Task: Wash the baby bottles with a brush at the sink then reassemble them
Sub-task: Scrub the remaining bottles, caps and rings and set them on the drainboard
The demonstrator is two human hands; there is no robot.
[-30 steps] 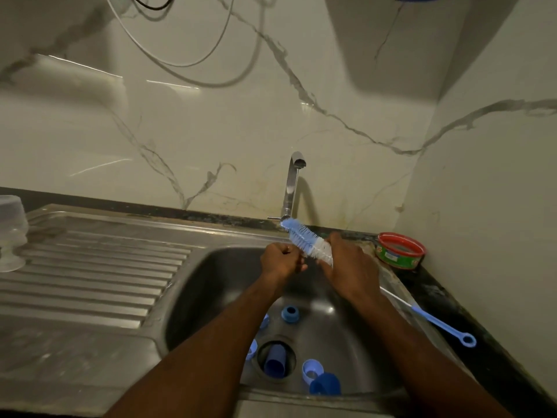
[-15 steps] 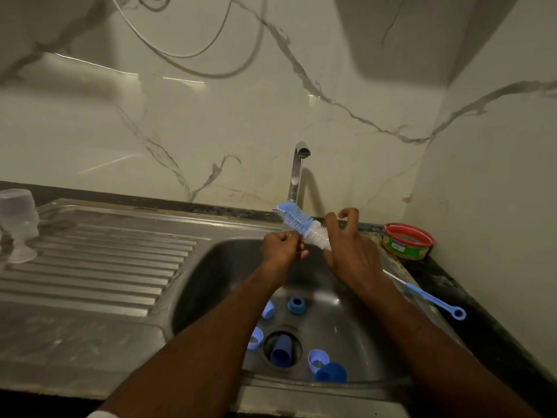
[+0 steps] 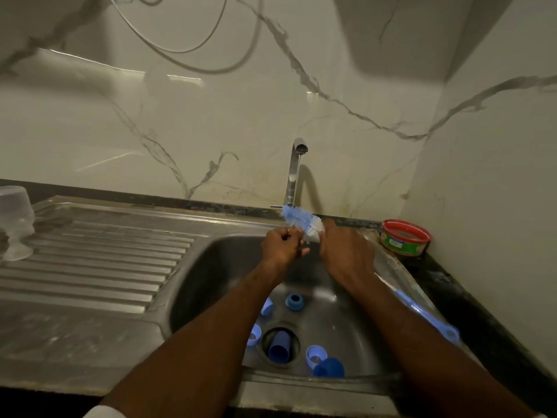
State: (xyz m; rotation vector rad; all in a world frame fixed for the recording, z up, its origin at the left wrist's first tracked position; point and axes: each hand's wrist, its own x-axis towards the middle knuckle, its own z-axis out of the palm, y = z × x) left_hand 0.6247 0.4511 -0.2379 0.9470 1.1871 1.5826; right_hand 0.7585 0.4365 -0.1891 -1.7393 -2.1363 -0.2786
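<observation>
Blue bottle parts lie in the steel sink (image 3: 211,267): a cap (image 3: 329,368) nearest its front rim, a ring (image 3: 316,355) beside it, a tube (image 3: 278,351) in the drain. Above the basin, the right hand (image 3: 346,254) grips the brush (image 3: 303,222) just below its bristles; the left hand (image 3: 281,245) is curled, its contents hidden. Beyond, the tap (image 3: 294,173) runs a thin stream, and a red-rimmed tin (image 3: 405,238) sits right of the sink.

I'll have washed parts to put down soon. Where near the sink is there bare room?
The ribbed draining board is bare between the upturned clear cup at its far left and the basin; the flat steel in front of it is bare too. The basin floor is crowded with blue bottle parts round the drain. A red tub takes the right corner.
</observation>
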